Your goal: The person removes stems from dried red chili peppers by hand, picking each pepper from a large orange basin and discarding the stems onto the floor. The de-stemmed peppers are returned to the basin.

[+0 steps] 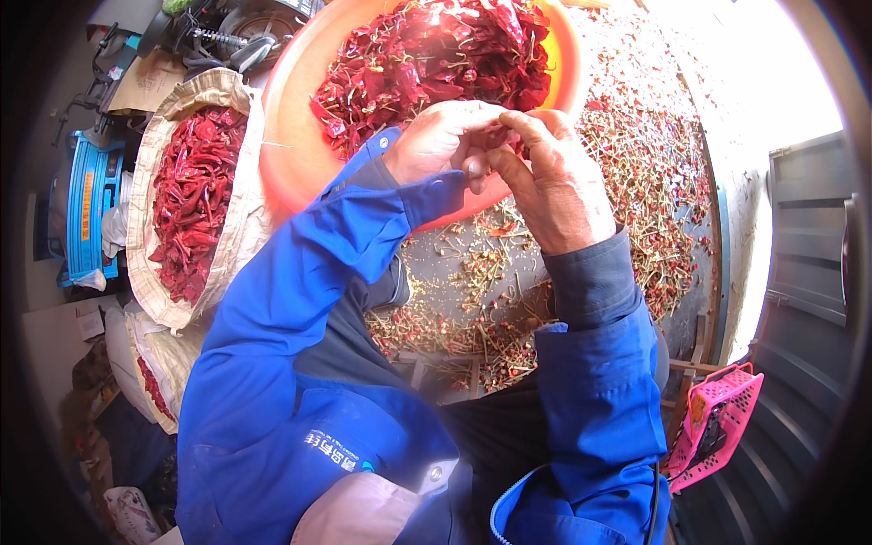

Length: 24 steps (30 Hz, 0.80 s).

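My left hand point(443, 143) and my right hand point(562, 180) meet over the near rim of a large orange plastic basin point(289, 136). Between their fingertips is a small dried red chili pepper point(499, 138), mostly covered by the fingers. The left hand curls around it from the left, while the right thumb and forefinger pinch at it from the other side. Whole dried red chilies point(436, 68), many with stems on, are heaped in the basin beyond my hands.
An open woven sack point(139, 225) of red chili pods point(197, 204) stands left of the basin; another sack point(160, 381) is nearer me. Chili stems and scraps point(654, 177) litter the floor. A pink plastic basket point(739, 415) and ribbed metal door point(811, 231) are right, a blue crate point(99, 197) far left.
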### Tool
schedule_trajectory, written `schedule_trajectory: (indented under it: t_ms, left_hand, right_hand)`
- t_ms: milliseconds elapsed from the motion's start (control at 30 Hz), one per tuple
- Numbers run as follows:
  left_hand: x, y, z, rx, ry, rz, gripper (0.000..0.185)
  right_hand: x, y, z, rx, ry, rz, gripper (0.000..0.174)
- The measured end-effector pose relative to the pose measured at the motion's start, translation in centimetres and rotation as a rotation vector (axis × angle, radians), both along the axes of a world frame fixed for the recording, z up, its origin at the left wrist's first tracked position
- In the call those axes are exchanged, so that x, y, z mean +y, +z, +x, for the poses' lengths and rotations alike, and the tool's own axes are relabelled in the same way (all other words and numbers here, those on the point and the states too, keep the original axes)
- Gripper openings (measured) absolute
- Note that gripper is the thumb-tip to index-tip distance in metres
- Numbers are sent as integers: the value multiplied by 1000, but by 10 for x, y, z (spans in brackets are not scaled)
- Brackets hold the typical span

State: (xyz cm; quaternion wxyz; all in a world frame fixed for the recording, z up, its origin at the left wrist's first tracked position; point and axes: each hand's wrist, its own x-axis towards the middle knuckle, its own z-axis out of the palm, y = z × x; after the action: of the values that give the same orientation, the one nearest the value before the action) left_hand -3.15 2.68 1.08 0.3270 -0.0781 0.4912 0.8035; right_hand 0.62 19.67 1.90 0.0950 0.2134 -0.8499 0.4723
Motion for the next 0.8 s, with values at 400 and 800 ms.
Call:
schedule_trajectory:
  t_ms: [400, 800]
  left_hand:
    - [9, 7, 13, -10, 12, 173, 33]
    - [-100, -56, -56, 721, -283, -1097, 30]
  right_hand:
    - [-10, 7, 1, -95, -95, -298, 17]
    - [7, 27, -3, -718, -57, -1362, 18]
